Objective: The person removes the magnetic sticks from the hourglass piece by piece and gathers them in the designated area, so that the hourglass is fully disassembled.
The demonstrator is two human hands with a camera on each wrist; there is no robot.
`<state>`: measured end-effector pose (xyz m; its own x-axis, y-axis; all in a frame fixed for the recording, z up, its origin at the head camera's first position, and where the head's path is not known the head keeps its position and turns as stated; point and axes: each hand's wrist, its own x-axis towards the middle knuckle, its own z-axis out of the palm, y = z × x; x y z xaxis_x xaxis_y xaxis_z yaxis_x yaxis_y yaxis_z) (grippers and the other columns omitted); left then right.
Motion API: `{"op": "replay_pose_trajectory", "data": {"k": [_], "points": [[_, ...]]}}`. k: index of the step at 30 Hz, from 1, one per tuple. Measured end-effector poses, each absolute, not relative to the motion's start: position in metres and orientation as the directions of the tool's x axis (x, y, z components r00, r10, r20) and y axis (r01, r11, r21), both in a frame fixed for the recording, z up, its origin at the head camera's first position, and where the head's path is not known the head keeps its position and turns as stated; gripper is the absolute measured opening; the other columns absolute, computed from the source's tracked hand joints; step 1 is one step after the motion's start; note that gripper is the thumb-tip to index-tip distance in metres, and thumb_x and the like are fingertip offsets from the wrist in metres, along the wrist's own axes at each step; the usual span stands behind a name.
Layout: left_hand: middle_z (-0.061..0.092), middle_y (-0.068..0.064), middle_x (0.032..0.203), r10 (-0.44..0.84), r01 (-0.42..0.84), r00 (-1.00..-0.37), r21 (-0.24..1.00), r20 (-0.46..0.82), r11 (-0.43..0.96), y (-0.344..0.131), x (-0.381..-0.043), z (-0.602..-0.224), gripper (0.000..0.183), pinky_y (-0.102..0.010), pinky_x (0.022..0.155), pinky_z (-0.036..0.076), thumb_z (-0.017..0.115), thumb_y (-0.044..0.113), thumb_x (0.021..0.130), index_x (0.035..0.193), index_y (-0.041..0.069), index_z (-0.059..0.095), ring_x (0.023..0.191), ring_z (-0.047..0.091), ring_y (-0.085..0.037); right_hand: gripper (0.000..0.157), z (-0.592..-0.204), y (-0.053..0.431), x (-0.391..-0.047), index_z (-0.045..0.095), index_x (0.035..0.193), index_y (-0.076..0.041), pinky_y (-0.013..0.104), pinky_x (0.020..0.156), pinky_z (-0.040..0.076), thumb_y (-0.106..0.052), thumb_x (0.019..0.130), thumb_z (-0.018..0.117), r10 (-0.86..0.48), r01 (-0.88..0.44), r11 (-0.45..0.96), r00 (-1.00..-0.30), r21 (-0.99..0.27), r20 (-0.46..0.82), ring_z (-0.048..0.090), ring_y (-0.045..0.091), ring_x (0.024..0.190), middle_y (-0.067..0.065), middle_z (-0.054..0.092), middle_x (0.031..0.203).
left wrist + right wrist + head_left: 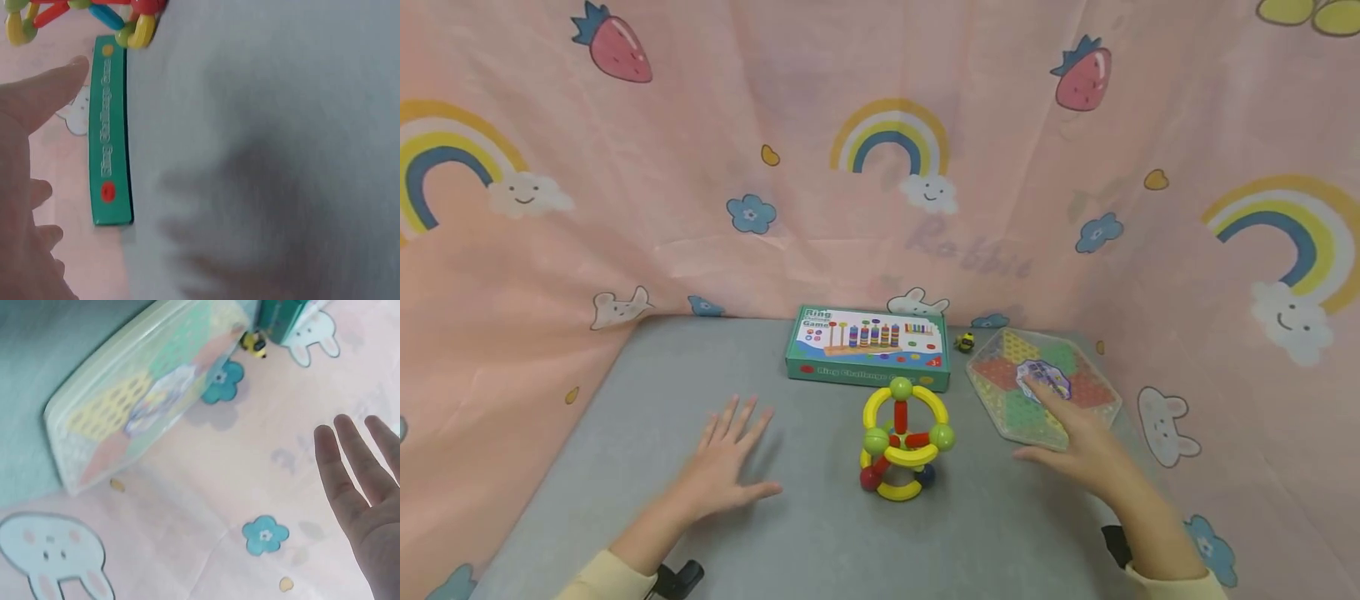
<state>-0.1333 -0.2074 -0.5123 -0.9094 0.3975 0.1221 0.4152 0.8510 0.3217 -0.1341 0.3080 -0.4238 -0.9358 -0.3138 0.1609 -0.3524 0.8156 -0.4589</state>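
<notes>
Spread wide above the grey table, my left hand (721, 468) holds nothing; its shadow falls on the surface in the left wrist view. My right hand (1078, 442) is also empty, its fingers extended and overlapping the near edge of a hexagonal Chinese checkers board (1022, 421) in the head view. Between the hands stands a ball-and-rod building toy (912, 456), with yellow curved rods, red straight rods and green, red and dark blue balls. The right wrist view shows the fingers (353, 459) straight and apart from the board.
A green Ring Challenge Game box (867, 374) lies at the back of the table. Right of it sits a small yellow-and-black bee figure (966, 342). A pink printed curtain (805, 275) hangs behind and along both sides of the grey table (820, 550).
</notes>
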Motion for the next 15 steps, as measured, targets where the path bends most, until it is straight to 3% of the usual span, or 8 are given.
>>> {"op": "replay_pose_trajectory", "data": {"k": [6,15], "points": [[0.028,-0.020,0.164,0.433,0.430,-0.895,0.470,0.109,0.771,-0.182,-0.134,-0.524,0.109,-0.069,0.115,0.024,0.082,0.055,0.076,0.159,0.010,0.028,0.151,0.020,-0.047,0.099,-0.431,0.287,-0.135,0.029,0.160,-0.026,0.070,0.100,0.041,-0.041,0.080,0.085,-0.321,-0.352,0.775,-0.935,-0.525,0.154,0.047,0.047,0.136,0.018,0.045,0.155],[0.038,-0.012,0.160,0.479,0.367,-0.878,0.631,-0.009,0.684,-0.134,-0.142,-0.533,0.113,-0.061,0.117,0.030,0.088,0.052,0.070,0.159,0.013,0.031,0.149,0.031,-0.038,0.101,-0.450,0.249,-0.140,0.034,0.158,-0.019,0.052,0.091,0.056,-0.032,0.075,0.090,-0.345,-0.408,0.669,-0.911,-0.621,0.227,0.059,0.035,0.126,0.015,0.053,0.149]]}}
